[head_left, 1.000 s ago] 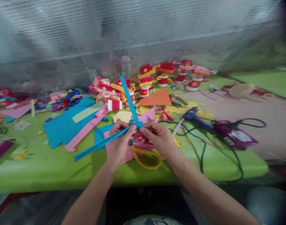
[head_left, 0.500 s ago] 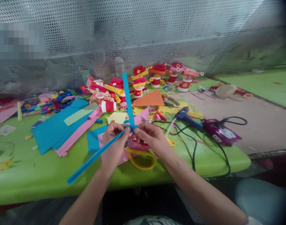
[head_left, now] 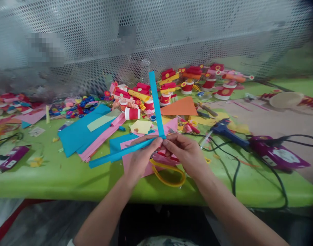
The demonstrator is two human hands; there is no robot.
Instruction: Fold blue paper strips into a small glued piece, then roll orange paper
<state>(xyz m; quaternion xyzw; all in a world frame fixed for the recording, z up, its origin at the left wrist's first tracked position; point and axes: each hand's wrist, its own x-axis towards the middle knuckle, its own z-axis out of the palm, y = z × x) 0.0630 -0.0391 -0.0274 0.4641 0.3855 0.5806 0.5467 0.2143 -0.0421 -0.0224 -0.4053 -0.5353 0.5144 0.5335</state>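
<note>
Lower blue strip (head_left: 120,154) has swung flatter; left hand (head_left: 142,160) and right hand (head_left: 186,148), fingers closed, pinch its joint with the upright strip (head_left: 156,102) above the worktop (head_left: 69,186); folding, apparently, which needs firm pressure.

Bright blue flat paper strips (head_left: 157,104) stand out against a lime-green smooth counter (head_left: 69,186), a plain orange paper sheet (head_left: 180,106), a red paper cup banded white at its ends (head_left: 132,113), a dark blue plastic glue gun (head_left: 229,134) and a silvery-grey metal screen patterned with small round holes (head_left: 172,30).
</note>
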